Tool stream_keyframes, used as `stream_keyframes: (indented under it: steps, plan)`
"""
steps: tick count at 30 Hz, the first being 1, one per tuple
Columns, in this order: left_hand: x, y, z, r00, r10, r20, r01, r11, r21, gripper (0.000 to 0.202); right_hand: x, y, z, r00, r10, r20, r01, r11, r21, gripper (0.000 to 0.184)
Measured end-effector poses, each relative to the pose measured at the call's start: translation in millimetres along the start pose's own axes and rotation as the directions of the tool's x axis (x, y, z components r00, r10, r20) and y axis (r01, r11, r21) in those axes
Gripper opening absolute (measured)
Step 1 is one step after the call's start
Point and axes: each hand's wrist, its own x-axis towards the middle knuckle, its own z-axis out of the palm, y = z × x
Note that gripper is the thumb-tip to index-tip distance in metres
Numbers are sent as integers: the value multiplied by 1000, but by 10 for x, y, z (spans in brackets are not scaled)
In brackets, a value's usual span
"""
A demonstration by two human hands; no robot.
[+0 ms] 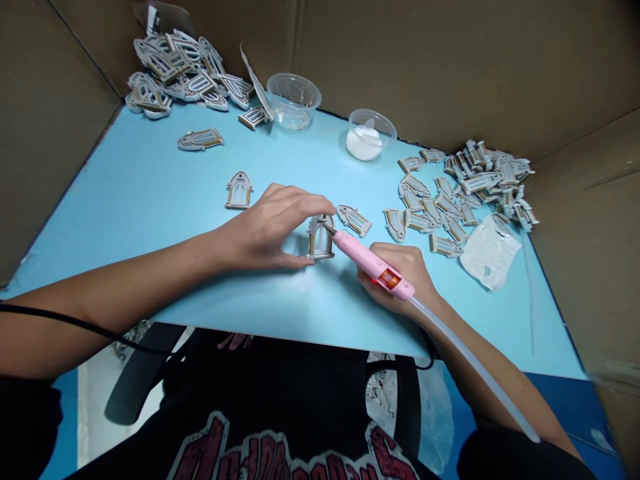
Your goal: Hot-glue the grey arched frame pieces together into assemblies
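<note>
My left hand point(273, 230) has its thumb and fingers closed around the top and bottom of a small white-and-gold arched window piece point(321, 239) on the table. In my right hand point(400, 273) is a pink hot glue gun point(367, 260), with a clear glue stick point(475, 367) trailing from its back end. Its metal nozzle meets the upper part of the window piece; any glue there is too small to make out. One similar piece point(239, 191) lies left of my left hand, and another point(354, 220) lies just right of the held one.
Window pieces are heaped at the back left point(185, 73) and at the right point(493, 177). Two clear plastic cups point(294, 100) point(371, 133) stand at the back, the right one with white material inside. A crumpled white sheet point(490, 253) lies right. Cardboard walls point(450, 60) enclose the blue table point(280, 300).
</note>
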Motion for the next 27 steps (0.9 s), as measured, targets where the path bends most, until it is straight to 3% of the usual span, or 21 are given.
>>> stream_keyframes:
  steps: [5, 11, 20, 27]
  plan:
    - [5, 6, -6, 999, -35, 2, 35, 999, 23, 64, -4, 1, 10, 1000, 12, -5, -12, 1000, 10, 22]
    - [4, -6, 8, 999, 33, -37, -32, 999, 32, 64, -8, -8, 1, 1000, 13, -3, -13, 1000, 0, 22]
    - [5, 6, 7, 999, 1, -34, 0, 1000, 28, 62, -7, -1, 9, 997, -54, -49, 53, 998, -16, 24]
    - [2, -8, 13, 998, -20, -60, 21, 1000, 23, 67, 1, -9, 0, 1000, -17, -25, 18, 1000, 20, 18]
